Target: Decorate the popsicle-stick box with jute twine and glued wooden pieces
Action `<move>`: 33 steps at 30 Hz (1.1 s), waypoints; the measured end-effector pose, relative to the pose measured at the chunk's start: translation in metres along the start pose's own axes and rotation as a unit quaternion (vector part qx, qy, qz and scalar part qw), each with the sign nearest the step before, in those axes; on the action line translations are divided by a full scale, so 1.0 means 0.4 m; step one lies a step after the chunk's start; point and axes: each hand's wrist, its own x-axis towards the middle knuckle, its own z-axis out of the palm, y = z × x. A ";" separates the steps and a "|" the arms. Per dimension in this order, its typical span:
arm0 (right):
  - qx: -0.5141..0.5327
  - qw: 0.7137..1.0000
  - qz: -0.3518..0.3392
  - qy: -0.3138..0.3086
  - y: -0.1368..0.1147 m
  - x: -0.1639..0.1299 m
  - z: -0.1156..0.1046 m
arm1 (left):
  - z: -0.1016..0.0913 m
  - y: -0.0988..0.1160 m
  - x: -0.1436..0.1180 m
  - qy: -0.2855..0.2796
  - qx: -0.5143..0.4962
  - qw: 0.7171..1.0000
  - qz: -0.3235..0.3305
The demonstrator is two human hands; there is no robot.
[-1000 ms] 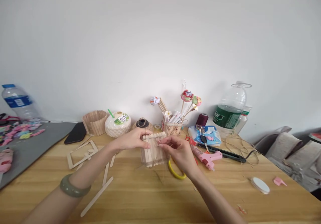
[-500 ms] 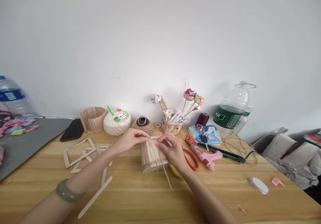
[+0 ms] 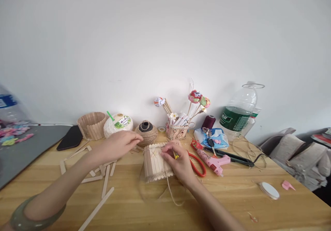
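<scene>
A small holder made of craft sticks (image 3: 155, 165) stands tilted on the table, with a small twine bow (image 3: 154, 152) near its top and a twine end (image 3: 170, 191) trailing down the front onto the wood. My right hand (image 3: 178, 156) grips the holder's upper right edge, thumb and forefinger bent beside the bow. Apart from the holder, my left hand (image 3: 121, 146) hovers to its left, in front of a ball of twine (image 3: 146, 134). Its fingers are loosely stretched and nothing shows in them. The fingers behind the holder's rim are partly hidden.
Loose craft sticks (image 3: 97, 208) lie at left, below another stick holder (image 3: 91, 124) and a wrapped coconut (image 3: 117, 124). To the right are red-handled scissors (image 3: 198, 165), a pink glue gun (image 3: 216, 162) and a large bottle (image 3: 234, 118). A flower-filled pot (image 3: 177, 131) stands behind.
My left hand has let go at the bow and moved left, away from the holder. My right hand stays at the rim. The twine end now curves to the right on the table.
</scene>
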 end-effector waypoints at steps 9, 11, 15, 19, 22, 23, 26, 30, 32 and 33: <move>-0.065 0.993 -0.095 0.020 -0.028 -0.031 -0.007 | 0.070 0.066 0.080 -0.198 -0.167 0.962 0.080; -0.070 0.991 -0.104 0.044 -0.033 -0.030 -0.016 | 0.078 0.055 0.085 -0.202 -0.200 0.956 0.071; 0.011 0.991 -0.028 0.131 -0.041 -0.018 -0.041 | 0.080 0.047 0.083 -0.204 -0.246 0.947 0.044; 0.122 0.980 0.077 0.137 -0.051 -0.003 -0.054 | 0.081 0.043 0.087 -0.169 -0.255 0.952 0.032; 0.117 0.983 0.107 0.087 -0.056 0.000 -0.051 | 0.083 0.034 0.094 -0.147 -0.252 0.956 0.035; 0.110 0.985 0.113 0.069 -0.056 -0.001 -0.049 | 0.083 0.031 0.096 -0.147 -0.249 0.957 0.032; 0.068 0.990 0.117 0.034 -0.052 -0.010 -0.042 | 0.083 0.029 0.098 -0.152 -0.243 0.958 0.022; -0.006 0.996 0.083 0.022 -0.044 -0.024 -0.036 | 0.083 0.034 0.093 -0.145 -0.244 0.959 0.024; -0.042 0.997 0.063 0.015 -0.041 -0.029 -0.032 | 0.083 0.035 0.091 -0.146 -0.241 0.959 0.026; -0.061 0.997 0.054 0.011 -0.041 -0.031 -0.030 | 0.083 0.035 0.090 -0.146 -0.238 0.960 0.026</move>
